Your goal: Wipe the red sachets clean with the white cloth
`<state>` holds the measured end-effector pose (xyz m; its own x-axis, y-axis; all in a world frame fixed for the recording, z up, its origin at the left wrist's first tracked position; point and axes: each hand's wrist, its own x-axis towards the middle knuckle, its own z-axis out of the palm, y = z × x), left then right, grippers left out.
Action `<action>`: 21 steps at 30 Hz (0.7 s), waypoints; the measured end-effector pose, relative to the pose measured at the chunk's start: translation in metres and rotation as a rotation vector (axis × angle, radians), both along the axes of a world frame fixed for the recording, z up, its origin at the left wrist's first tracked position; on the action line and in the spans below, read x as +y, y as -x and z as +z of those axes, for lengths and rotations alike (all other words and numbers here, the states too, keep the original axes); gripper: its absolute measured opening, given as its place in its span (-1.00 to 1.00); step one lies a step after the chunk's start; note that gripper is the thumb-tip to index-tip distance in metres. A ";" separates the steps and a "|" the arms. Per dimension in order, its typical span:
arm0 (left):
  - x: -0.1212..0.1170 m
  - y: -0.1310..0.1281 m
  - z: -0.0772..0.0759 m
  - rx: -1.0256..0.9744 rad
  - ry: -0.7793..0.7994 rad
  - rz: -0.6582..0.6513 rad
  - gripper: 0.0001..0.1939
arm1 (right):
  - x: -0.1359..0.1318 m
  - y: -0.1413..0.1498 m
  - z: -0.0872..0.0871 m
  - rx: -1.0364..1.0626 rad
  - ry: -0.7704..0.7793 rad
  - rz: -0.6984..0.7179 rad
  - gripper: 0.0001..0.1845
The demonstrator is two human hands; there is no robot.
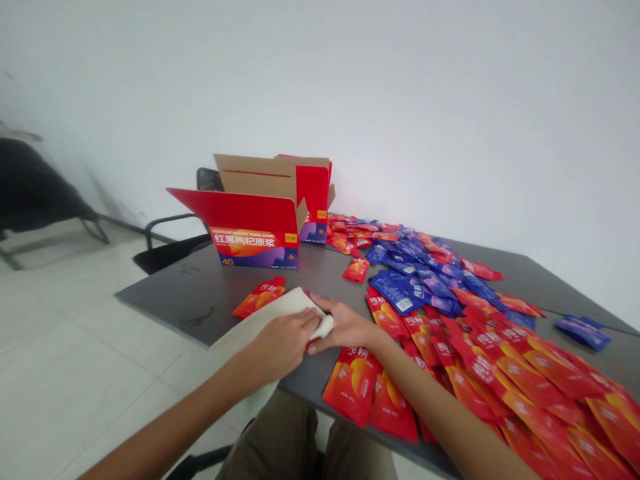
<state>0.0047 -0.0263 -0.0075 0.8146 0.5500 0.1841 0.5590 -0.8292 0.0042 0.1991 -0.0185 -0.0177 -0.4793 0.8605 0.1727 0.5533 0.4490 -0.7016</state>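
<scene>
My left hand (284, 341) is closed on a pale cloth (265, 320) that hangs over the table's front edge. Against it, my right hand (345, 325) grips a red pouch, mostly hidden by the cloth and fingers; only slivers of red show. Just behind the cloth lies a red-orange pouch (259, 297) on the table. Beside and under my right forearm, several red pouches (354, 380) lie flat near the edge.
The dark table (185, 293) carries an open red carton (255, 230), with a second open carton (314, 193) behind it. Blue pouches (415, 267) are heaped at the back, and red pouches (530, 373) cover the right side. A black chair (173, 250) stands left.
</scene>
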 end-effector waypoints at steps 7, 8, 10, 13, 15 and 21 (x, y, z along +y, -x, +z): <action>0.010 0.003 0.003 -0.035 0.038 0.162 -0.56 | -0.001 0.000 0.002 0.011 -0.001 -0.026 0.13; 0.010 0.002 0.003 -0.036 0.027 0.169 -0.56 | -0.002 0.000 0.002 0.009 0.008 -0.031 0.13; 0.005 0.001 0.001 -0.032 0.002 0.078 -0.55 | -0.001 0.000 0.002 -0.009 0.025 -0.023 0.18; -0.002 0.000 -0.003 -0.039 -0.004 -0.075 -0.52 | 0.000 0.000 0.001 -0.032 0.033 -0.015 0.25; 0.001 0.001 -0.003 -0.046 0.017 -0.022 -0.53 | 0.000 0.000 0.001 -0.013 0.033 -0.022 0.22; 0.003 -0.002 -0.002 -0.011 0.002 0.087 -0.55 | -0.001 0.000 0.001 0.013 0.041 -0.028 0.17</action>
